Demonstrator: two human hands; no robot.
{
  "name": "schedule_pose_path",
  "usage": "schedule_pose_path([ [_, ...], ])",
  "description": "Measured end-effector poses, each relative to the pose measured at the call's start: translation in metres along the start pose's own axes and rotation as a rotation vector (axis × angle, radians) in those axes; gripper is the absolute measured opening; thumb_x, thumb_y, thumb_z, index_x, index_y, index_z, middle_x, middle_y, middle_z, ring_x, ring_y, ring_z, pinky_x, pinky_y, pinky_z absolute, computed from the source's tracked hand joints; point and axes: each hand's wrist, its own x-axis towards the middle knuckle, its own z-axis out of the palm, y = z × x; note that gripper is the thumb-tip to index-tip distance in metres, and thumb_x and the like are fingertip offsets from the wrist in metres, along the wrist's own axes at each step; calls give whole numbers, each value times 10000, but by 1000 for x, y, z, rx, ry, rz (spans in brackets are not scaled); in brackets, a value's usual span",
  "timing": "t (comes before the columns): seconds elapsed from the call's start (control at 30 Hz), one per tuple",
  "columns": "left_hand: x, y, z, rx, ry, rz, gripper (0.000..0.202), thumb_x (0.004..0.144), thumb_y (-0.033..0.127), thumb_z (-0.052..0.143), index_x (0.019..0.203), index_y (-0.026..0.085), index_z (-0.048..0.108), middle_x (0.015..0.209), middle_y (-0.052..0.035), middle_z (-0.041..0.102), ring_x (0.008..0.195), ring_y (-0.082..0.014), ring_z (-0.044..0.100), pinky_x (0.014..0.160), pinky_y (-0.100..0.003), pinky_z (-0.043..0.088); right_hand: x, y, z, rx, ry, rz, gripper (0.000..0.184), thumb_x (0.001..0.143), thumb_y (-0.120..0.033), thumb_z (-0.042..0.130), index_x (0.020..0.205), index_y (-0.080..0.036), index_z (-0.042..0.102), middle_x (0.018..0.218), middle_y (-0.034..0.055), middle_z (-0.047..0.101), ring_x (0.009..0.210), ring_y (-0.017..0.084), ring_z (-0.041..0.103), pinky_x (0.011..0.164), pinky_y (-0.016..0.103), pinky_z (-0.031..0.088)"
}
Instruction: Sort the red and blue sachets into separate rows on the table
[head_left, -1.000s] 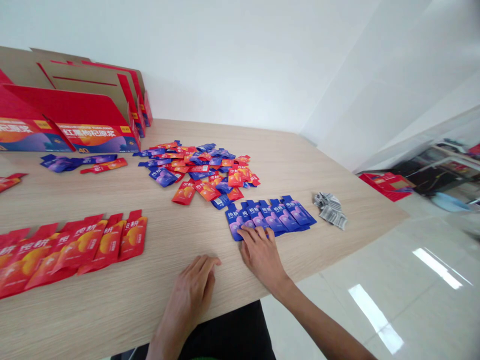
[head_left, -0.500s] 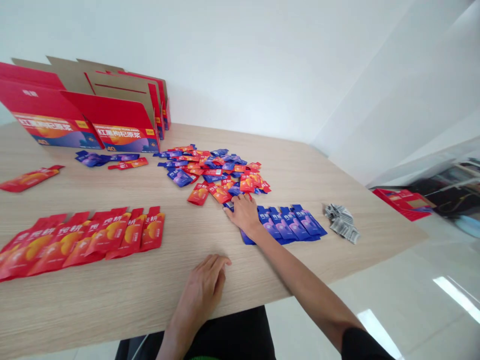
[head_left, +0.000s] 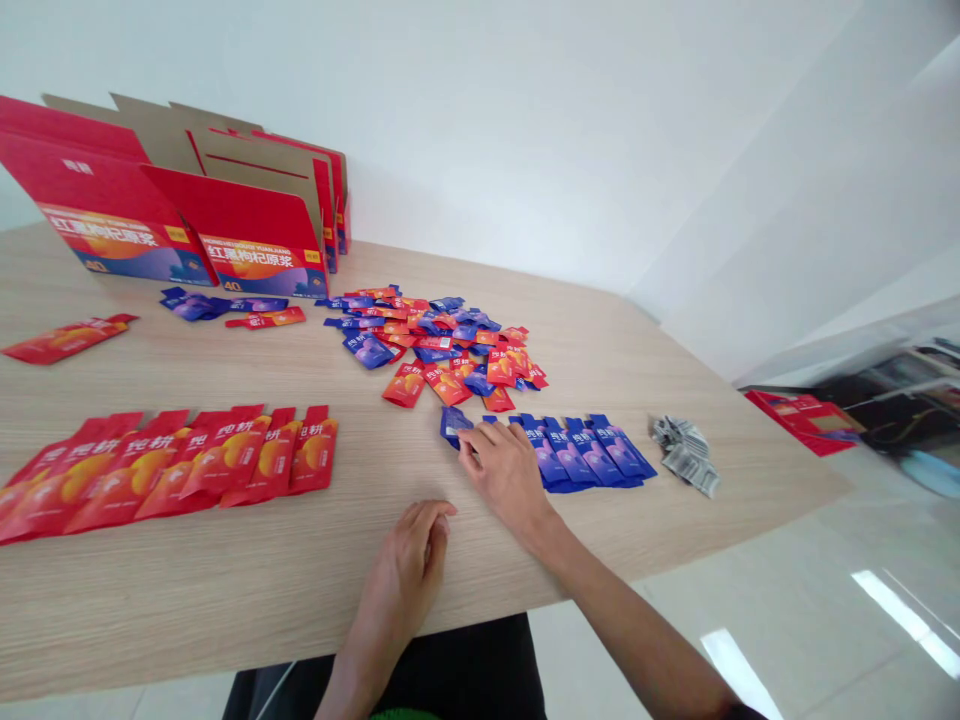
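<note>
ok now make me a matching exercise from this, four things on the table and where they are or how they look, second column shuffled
Column one
1. red packet row
2. packet pile
3. right hand
4. striped black-and-white pieces

Column two
a. just right of the blue packet row, as pictured
b. at the left end of the blue packet row
c. all one colour, on the left side of the picture
d. red and blue mixed together

Right pairs: 1-c, 2-d, 3-b, 4-a

A smooth white wall (head_left: 510, 140) rises behind the pale wood-grain table (head_left: 622, 350), while glossy, light-coloured tiled floor (head_left: 795, 610) on the right mirrors bright white strips of light (head_left: 904, 620).
</note>
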Motion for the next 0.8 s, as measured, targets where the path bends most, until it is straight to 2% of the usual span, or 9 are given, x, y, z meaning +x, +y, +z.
schedule_pose_path([
  [0.07, 1, -3, 1, -122, 55, -138, 412, 1054, 440, 414, 1080, 199, 747, 874, -63, 745, 768, -208, 690, 738, -336, 558, -22, -7, -4, 248, 158, 40, 198, 1019, -194, 537, 938, -221, 715, 916, 65, 738, 853, 208, 656, 815, 345, 495],
  [0.13, 2, -5, 3, -317, 70, -284, 554, 1041, 597, 407, 1160, 170, 739, 927, -91, 765, 789, -219, 688, 692, -335, 544, -42, -16, -2, 500, 248, 174, 215, 1041, -285, 520, 901, -227, 672, 851, 45, 682, 773, 185, 620, 722, 310, 500],
  [0.23, 7, -5, 11, -706, 40, -435, 762, 977, 743, 437, 1394, 126, 598, 1109, -165, 759, 861, -245, 708, 610, -325, 523, -65, -31, 8, 819, 204, 454, 284, 1049, -436, 500, 867, -236, 589, 735, -4, 561, 645, 151, 546, 566, 260, 446],
  [0.33, 13, -3, 18, -890, 80, -519, 892, 896, 744, 608, 1529, 152, 402, 1091, -142, 739, 785, -213, 713, 542, -276, 481, -76, -37, 19, 1053, 123, 652, 317, 1012, -526, 520, 854, -251, 508, 649, -54, 462, 533, 125, 449, 489, 242, 380],
  [0.47, 22, 0, 20, -816, 145, -564, 1064, 776, 687, 786, 1557, 199, 253, 838, 13, 681, 559, -126, 608, 451, -207, 401, -80, -29, 22, 1189, -40, 663, 315, 958, -521, 571, 815, -246, 512, 619, -47, 547, 490, 118, 449, 492, 248, 370],
  [0.57, 30, -1, 20, -660, 208, -547, 1057, 740, 643, 819, 1535, 238, 251, 987, -30, 718, 499, -93, 560, 393, -189, 362, -82, -21, 16, 1150, -176, 609, 288, 943, -462, 605, 787, -221, 587, 631, -10, 646, 544, 135, 561, 556, 251, 420],
  [0.67, 38, -6, 20, -471, 255, -463, 877, 808, 555, 749, 1498, 222, 320, 1092, -91, 730, 661, -157, 690, 501, -244, 506, -84, -15, 9, 1023, -305, 580, 381, 972, -448, 588, 677, -208, 608, 590, 9, 674, 536, 136, 592, 573, 250, 421],
  [0.73, 45, -11, 19, -318, 249, -398, 765, 838, 508, 683, 1467, 187, 391, 1007, -72, 728, 747, -199, 727, 629, -315, 581, -86, -11, 6, 931, -371, 556, 477, 997, -467, 570, 599, -206, 604, 542, 8, 656, 495, 124, 564, 558, 250, 397],
  [0.8, 52, -15, 18, -132, 223, -334, 681, 849, 487, 634, 1420, 150, 477, 861, -29, 698, 709, -212, 707, 676, -364, 590, -89, -7, 3, 902, -396, 536, 552, 1011, -518, 553, 559, -205, 595, 506, 3, 628, 464, 113, 528, 536, 248, 369],
])
